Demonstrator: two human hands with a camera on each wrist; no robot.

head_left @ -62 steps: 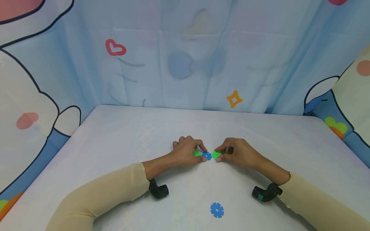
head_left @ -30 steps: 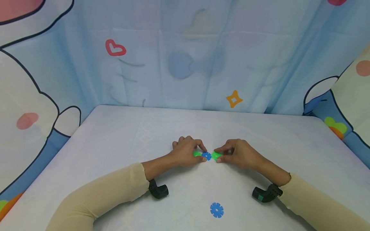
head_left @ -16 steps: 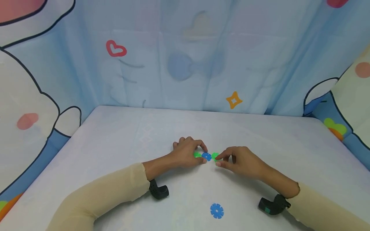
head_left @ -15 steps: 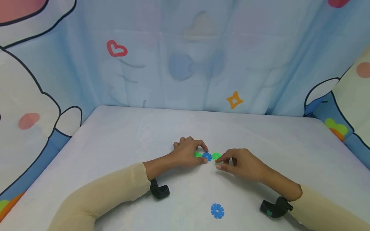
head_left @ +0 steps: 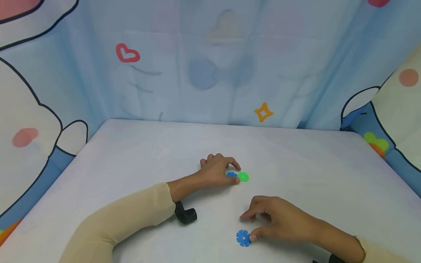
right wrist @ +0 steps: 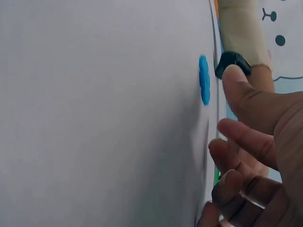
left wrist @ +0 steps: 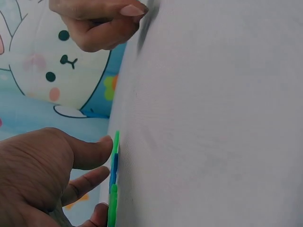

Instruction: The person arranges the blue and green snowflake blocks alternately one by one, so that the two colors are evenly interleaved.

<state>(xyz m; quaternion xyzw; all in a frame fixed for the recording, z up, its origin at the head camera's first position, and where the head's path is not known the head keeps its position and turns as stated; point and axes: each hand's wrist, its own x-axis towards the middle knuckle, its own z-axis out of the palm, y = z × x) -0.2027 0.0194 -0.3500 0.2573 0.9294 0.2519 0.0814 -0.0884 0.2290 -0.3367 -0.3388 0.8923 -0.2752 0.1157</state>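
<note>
A row of notched plastic snowflake discs lies at mid-table: a green disc (head_left: pixel 243 177), a blue disc (head_left: pixel 231 174) and, mostly under my left hand (head_left: pixel 217 171), another green disc (left wrist: pixel 112 208). The thumb and index of that hand arch over the blue disc, a gap between them. Nearer the front, a loose blue snowflake disc (head_left: pixel 243 238) lies flat. My right hand (head_left: pixel 283 219) hovers there with thumb and fingers apart, its thumb tip overlapping the disc's right edge in the head view. In the right wrist view that disc (right wrist: pixel 204 80) stands out beyond the thumb.
A white-covered table (head_left: pixel 148 153) spreads under both hands. Behind it hangs a blue cartoon-print curtain (head_left: pixel 158 98), which also runs along the sides. A black wrist camera (head_left: pixel 186 214) sits below the left sleeve cuff.
My right hand has left the right-hand green disc and come toward the front, to the loose blue disc. The left hand stays by the row, shifted slightly right over it.
</note>
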